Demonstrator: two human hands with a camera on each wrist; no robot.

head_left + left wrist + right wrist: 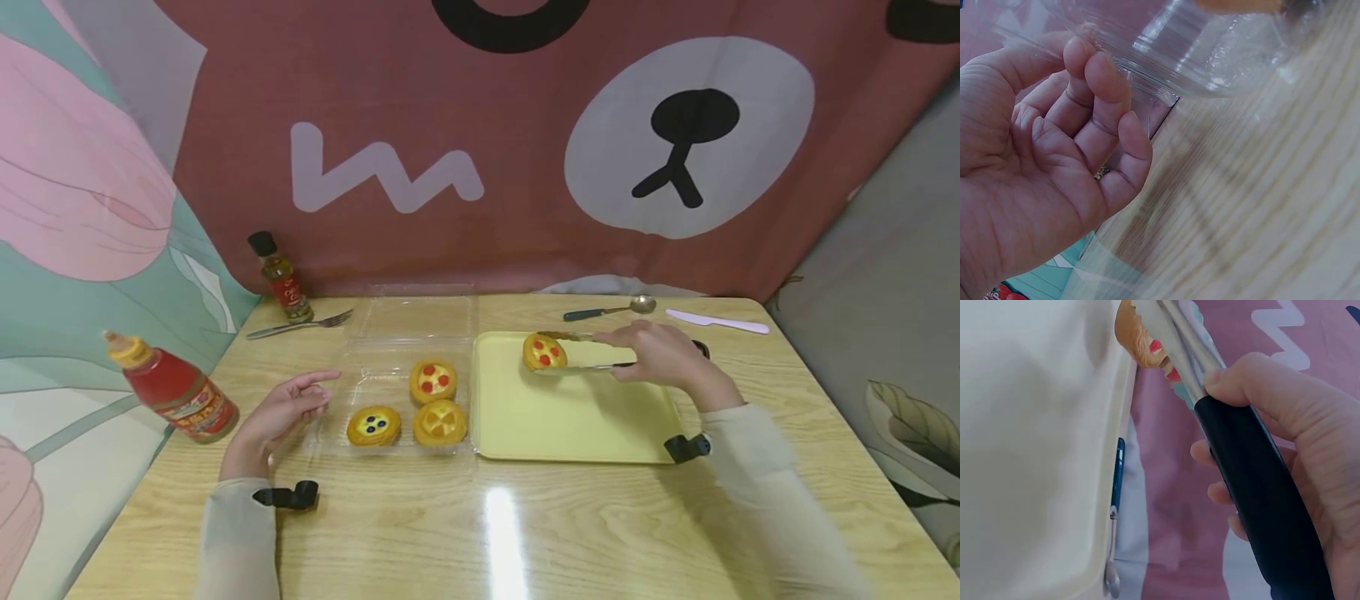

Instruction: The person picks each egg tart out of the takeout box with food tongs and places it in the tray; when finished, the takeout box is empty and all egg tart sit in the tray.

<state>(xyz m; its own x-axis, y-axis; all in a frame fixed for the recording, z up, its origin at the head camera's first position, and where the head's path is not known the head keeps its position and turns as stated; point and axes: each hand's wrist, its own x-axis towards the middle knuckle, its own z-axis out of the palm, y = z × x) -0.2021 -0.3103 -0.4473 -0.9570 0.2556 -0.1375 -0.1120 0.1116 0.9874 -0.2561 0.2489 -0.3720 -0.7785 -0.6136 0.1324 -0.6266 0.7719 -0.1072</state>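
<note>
My right hand (660, 354) grips the black-handled metal tongs (1260, 494), whose jaws hold a tart with red pieces (545, 352) over the yellow tray (585, 433). In the right wrist view this tart (1138, 339) is partly hidden by the metal. At the left edge of the clear plastic container (375, 354), my left hand (281, 412) pinches the rim with thumb and curled fingers; the left wrist view shows the hand (1066, 131) against the plastic (1191, 69). Inside lie a red-topped tart (432, 382), a blue-dotted tart (374, 426) and a yellow-topped tart (440, 423).
A red sauce bottle (183, 396) stands left of my left hand. Behind are a small dark-capped bottle (287, 283) and a fork (300, 325). A spoon (609, 309) and a pale knife (716, 322) lie behind the tray, near the patterned cloth (517, 208).
</note>
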